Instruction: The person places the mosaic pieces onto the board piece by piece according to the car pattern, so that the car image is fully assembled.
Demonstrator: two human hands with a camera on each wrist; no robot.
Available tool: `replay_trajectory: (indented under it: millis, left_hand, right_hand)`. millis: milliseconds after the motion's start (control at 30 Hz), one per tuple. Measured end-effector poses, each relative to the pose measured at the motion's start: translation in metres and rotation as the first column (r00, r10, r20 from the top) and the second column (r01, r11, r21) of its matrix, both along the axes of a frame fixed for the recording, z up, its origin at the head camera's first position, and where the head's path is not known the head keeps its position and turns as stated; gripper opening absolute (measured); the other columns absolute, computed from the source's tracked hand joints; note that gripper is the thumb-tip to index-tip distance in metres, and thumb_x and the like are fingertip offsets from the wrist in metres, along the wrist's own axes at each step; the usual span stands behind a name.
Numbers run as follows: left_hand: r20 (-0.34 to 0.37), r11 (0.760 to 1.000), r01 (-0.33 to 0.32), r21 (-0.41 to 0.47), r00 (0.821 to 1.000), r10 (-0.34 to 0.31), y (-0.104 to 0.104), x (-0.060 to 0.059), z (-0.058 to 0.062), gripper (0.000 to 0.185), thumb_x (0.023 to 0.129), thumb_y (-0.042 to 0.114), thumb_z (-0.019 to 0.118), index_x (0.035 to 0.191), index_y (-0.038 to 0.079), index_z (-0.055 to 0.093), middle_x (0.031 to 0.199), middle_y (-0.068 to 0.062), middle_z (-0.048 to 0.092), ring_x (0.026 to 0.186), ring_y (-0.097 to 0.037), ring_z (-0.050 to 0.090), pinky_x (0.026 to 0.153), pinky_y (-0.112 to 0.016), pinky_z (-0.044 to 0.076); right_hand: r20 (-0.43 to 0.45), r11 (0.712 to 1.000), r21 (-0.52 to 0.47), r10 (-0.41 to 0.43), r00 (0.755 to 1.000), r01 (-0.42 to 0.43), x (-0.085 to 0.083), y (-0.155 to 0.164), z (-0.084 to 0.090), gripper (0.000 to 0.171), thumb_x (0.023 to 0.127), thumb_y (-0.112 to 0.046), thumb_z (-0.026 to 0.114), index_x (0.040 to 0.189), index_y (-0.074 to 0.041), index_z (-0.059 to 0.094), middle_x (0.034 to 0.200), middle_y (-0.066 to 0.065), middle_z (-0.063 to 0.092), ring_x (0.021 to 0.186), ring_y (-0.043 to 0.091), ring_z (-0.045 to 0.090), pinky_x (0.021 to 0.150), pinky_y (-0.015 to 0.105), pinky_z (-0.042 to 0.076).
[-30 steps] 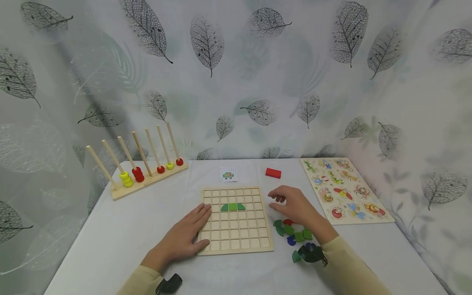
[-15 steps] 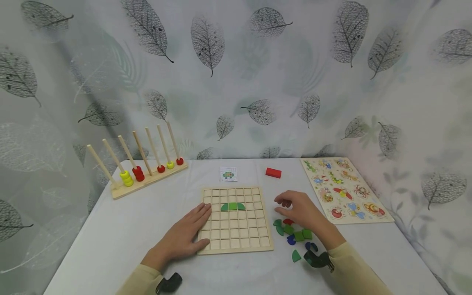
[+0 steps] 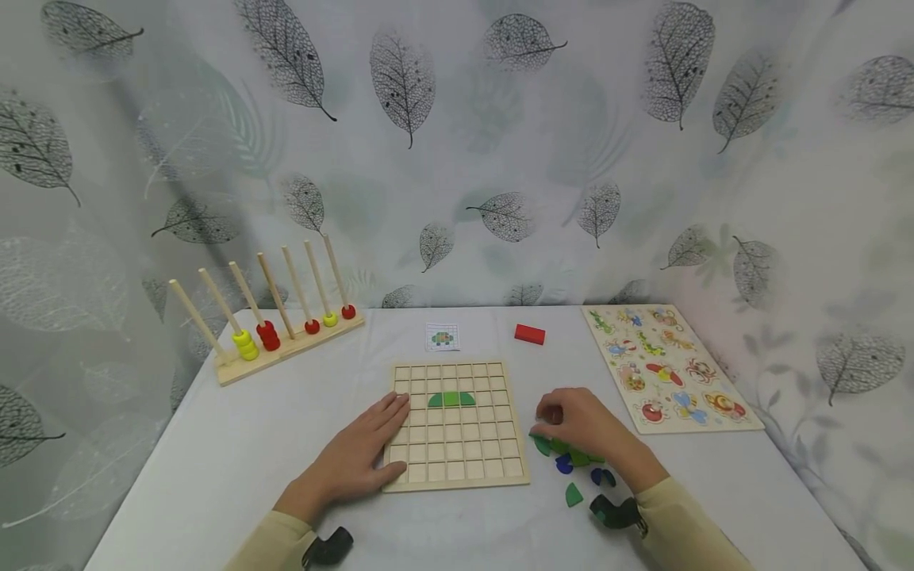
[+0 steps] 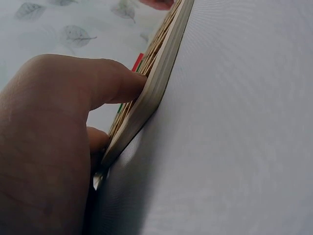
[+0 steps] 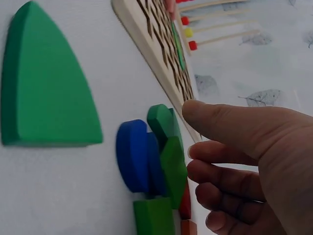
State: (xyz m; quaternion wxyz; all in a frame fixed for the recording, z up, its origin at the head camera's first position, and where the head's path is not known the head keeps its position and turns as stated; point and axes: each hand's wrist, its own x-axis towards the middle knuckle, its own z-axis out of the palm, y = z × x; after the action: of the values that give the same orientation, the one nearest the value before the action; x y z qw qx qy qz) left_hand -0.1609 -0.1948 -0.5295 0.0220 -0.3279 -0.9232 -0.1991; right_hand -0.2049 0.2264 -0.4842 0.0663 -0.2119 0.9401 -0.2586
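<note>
My left hand (image 3: 360, 448) rests on the left edge of a wooden grid board (image 3: 454, 452), its fingers extended and the thumb on the lower left rim. A green square (image 3: 451, 400) lies in the grid between two green quarter-round pieces. Over the loose wooden pieces right of the board hovers my right hand (image 3: 581, 422), fingers loosely bent. The right wrist view shows nothing between its thumb and fingers, which are close to green pieces (image 5: 173, 169) and a blue rounded piece (image 5: 132, 156). The hand covers part of the pile in the head view. One green quarter-round piece (image 5: 49, 88) lies nearer me.
A picture card (image 3: 443, 338) and a red block (image 3: 530, 335) lie beyond the board. At the back left stands a bead stand (image 3: 293, 346) with upright pegs and red and yellow beads. A wooden insect puzzle (image 3: 667, 369) lies at the right.
My right hand has moved from beside the board's upper right, down and nearer me, over the loose pieces, now covering some of them. The left hand has stayed on the board.
</note>
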Motion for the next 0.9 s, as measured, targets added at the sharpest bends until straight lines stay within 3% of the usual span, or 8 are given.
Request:
replay_trajectory:
  millis: [267,433,633,800,900]
  left_hand:
    - [0.020,1.000,-0.004,-0.010,1.000,0.005,0.001,0.000,0.001,0.089,0.101,0.055,0.061,0.169,0.003,0.035,0.178,-0.007,0.028,0.165,-0.029,0.020,0.128,-0.052,0.029]
    - [0.023,1.000,-0.007,-0.014,1.000,0.007,0.001,-0.001,0.001,0.089,0.101,0.055,0.060,0.169,0.003,0.035,0.178,-0.007,0.027,0.165,-0.029,0.020,0.128,-0.051,0.028]
    - [0.023,1.000,-0.001,-0.001,1.000,0.001,0.000,-0.002,-0.001,0.090,0.101,0.055,0.061,0.169,0.002,0.035,0.178,-0.007,0.028,0.165,-0.029,0.020,0.128,-0.052,0.029]
    - [0.013,1.000,0.004,-0.001,1.000,-0.004,0.000,-0.002,-0.002,0.090,0.101,0.055,0.061,0.169,0.002,0.035,0.178,-0.007,0.028,0.165,-0.029,0.020,0.128,-0.052,0.029]
    - [0.004,1.000,0.005,0.004,1.000,-0.005,-0.001,-0.001,-0.002,0.090,0.101,0.054,0.062,0.169,0.002,0.035,0.177,-0.008,0.029,0.164,-0.029,0.021,0.128,-0.052,0.030]
  right_hand:
    - [0.008,0.999,0.030,0.036,0.999,-0.036,-0.002,-0.004,-0.002,0.015,0.090,-0.028,0.090,0.095,-0.021,0.077,0.083,-0.016,0.064,0.077,0.007,0.059,0.073,0.029,0.056]
    - [-0.007,0.999,0.047,0.026,1.000,-0.026,-0.005,-0.008,-0.002,0.015,0.090,-0.020,0.090,0.100,-0.020,0.079,0.089,-0.015,0.066,0.083,0.009,0.059,0.080,0.033,0.058]
    - [0.000,1.000,0.000,-0.024,1.000,0.024,-0.009,-0.009,-0.004,0.022,0.091,-0.010,0.086,0.112,-0.016,0.080,0.100,-0.010,0.070,0.092,0.011,0.062,0.085,0.038,0.058]
    - [-0.049,0.997,0.024,-0.077,0.996,0.079,-0.006,-0.009,-0.006,0.025,0.089,-0.024,0.092,0.108,-0.014,0.080,0.094,-0.009,0.068,0.087,0.012,0.060,0.082,0.037,0.057]
    - [-0.036,0.994,0.039,-0.096,0.995,0.098,-0.005,-0.010,-0.006,0.026,0.087,-0.030,0.093,0.102,-0.014,0.079,0.087,-0.009,0.066,0.082,0.013,0.058,0.079,0.037,0.056]
